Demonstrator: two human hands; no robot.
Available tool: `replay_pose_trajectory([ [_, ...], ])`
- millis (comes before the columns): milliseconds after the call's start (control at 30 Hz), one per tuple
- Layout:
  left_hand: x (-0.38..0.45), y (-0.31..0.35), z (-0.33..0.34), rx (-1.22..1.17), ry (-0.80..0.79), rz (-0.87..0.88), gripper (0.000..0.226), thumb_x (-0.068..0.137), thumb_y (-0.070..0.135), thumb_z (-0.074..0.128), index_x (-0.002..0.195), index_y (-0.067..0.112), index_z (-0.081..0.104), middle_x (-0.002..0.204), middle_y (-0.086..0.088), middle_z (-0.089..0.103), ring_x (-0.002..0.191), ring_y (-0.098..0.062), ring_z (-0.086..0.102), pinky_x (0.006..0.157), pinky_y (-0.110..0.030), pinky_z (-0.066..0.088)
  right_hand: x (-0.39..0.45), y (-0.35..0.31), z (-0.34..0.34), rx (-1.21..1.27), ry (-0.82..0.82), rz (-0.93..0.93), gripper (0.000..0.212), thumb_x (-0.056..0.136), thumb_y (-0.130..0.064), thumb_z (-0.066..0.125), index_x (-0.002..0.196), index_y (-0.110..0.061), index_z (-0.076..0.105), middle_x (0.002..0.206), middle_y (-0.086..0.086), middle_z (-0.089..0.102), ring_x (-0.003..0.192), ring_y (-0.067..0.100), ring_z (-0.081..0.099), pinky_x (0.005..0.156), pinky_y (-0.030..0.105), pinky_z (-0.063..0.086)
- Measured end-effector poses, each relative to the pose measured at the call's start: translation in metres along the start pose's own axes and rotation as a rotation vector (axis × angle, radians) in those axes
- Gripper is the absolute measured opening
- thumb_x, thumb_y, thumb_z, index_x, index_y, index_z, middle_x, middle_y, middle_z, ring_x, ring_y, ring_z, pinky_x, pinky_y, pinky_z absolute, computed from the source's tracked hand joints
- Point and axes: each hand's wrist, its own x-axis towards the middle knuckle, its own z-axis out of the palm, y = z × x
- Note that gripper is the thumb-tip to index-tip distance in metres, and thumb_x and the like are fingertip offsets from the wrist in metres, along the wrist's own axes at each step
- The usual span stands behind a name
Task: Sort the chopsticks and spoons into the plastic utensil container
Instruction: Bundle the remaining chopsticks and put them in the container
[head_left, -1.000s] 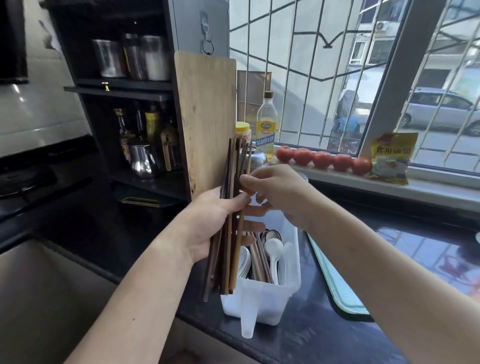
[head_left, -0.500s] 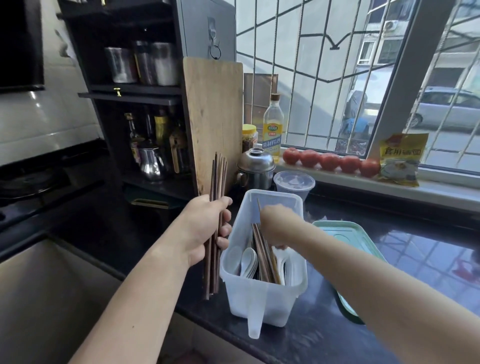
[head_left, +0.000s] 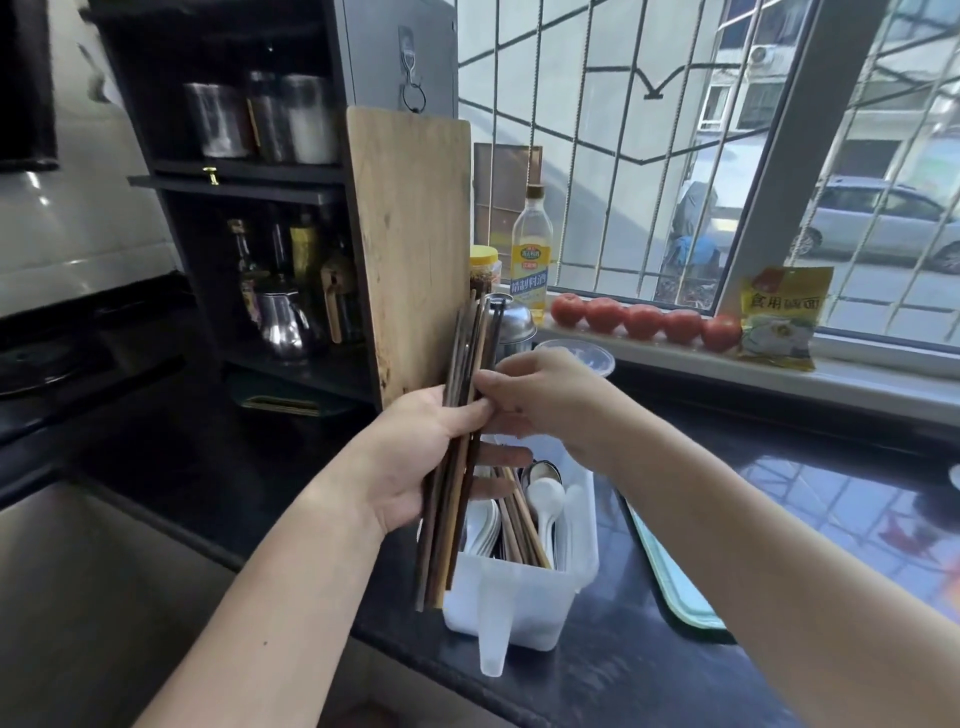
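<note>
Left hand (head_left: 410, 457): fingers curled round a near-upright bundle of chopsticks (head_left: 460, 441).
Right hand (head_left: 540, 400): fingertips pinch one stick of the bundle, just above the left thumb.
Container (head_left: 524, 592): white plastic, on the dark worktop (head_left: 623, 670) directly below both hands.
Contents: brown chopsticks and white spoons (head_left: 545, 499).

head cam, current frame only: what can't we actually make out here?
- How many chopsticks the left hand holds: head view, they overlap.
- Which stick the right hand pinches: its fingertips merge with the bundle.
- Far end of the plastic utensil container: behind both hands.
- Count of spoons: stacked, partly behind chopsticks.
- Teal tray: mostly hidden by the right forearm.
</note>
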Motion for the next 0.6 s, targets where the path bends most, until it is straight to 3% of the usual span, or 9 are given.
replay_pose_trajectory([
  [100,-0.004,-0.003,-0.008,-0.002,0.104,-0.005,0.018,0.106,0.017,0.054,0.116,0.004,0.061,0.105,-0.018,0.077,0.09,-0.036,0.077,0.06,-0.042,0.061,0.01,-0.003,-0.017,0.253,0.24,-0.005,0.024,0.102,-0.021,0.056,0.091,-0.005,0.069,0.076,0.01,0.07,0.064,0.019,0.067,0.063,0.036,0.058],
  [167,-0.006,-0.005,-0.016,0.067,0.271,0.021,0.016,0.107,0.018,0.053,0.115,0.004,0.056,0.094,-0.016,0.076,0.077,-0.032,0.077,0.053,-0.038,0.058,0.024,-0.002,-0.034,0.056,0.429,-0.051,0.03,0.104,-0.025,0.052,0.093,-0.002,0.066,0.073,0.015,0.072,0.058,0.025,0.07,0.063,0.043,0.06],
  [200,-0.007,-0.006,-0.021,0.102,0.342,0.039,0.017,0.107,0.019,0.052,0.115,0.004,0.055,0.085,-0.013,0.073,0.066,-0.026,0.074,0.049,-0.034,0.054,0.031,0.0,-0.039,-0.165,0.423,-0.067,0.032,0.104,-0.026,0.052,0.091,0.0,0.066,0.072,0.018,0.072,0.059,0.029,0.072,0.065,0.046,0.061],
  [267,-0.006,-0.007,-0.027,0.091,0.412,0.059,0.015,0.106,0.019,0.052,0.112,0.005,0.055,0.068,-0.004,0.061,0.047,-0.016,0.057,0.04,-0.026,0.042,0.036,0.011,-0.03,-0.645,0.23,-0.03,0.032,0.103,-0.024,0.053,0.088,0.002,0.065,0.074,0.018,0.072,0.068,0.032,0.073,0.066,0.047,0.061],
  [367,-0.006,-0.004,-0.025,-0.021,0.38,0.024,0.017,0.107,0.021,0.05,0.114,0.007,0.056,0.063,0.0,0.049,0.044,-0.011,0.04,0.037,-0.023,0.029,0.036,0.039,0.005,-1.029,0.004,0.048,0.018,0.097,-0.015,0.055,0.087,-0.004,0.065,0.079,0.01,0.069,0.069,0.024,0.067,0.052,0.033,0.051],
  [500,-0.006,-0.005,-0.021,-0.085,0.312,-0.036,0.021,0.105,0.014,0.049,0.121,0.003,0.056,0.068,-0.004,0.049,0.048,-0.013,0.041,0.039,-0.023,0.027,0.042,0.065,0.026,-1.037,-0.096,0.17,0.023,0.094,-0.013,0.06,0.072,-0.007,0.059,0.05,0.007,0.062,0.053,0.026,0.07,0.058,0.033,0.061],
  [567,-0.006,-0.006,-0.021,-0.095,0.315,-0.044,0.023,0.104,0.009,0.047,0.124,0.001,0.056,0.069,-0.005,0.053,0.049,-0.014,0.044,0.039,-0.023,0.03,0.043,0.063,0.021,-0.997,-0.102,0.21,0.022,0.095,-0.017,0.06,0.077,-0.004,0.063,0.043,0.004,0.061,0.045,0.023,0.067,0.056,0.03,0.06],
  [600,-0.006,-0.006,-0.022,-0.1,0.316,-0.044,0.024,0.104,0.007,0.047,0.124,0.0,0.057,0.068,-0.006,0.056,0.049,-0.015,0.046,0.039,-0.023,0.031,0.042,0.055,0.017,-1.0,-0.086,0.19,0.012,0.091,-0.013,0.063,0.085,-0.003,0.067,0.049,0.003,0.062,0.051,0.023,0.067,0.056,0.029,0.057],
])
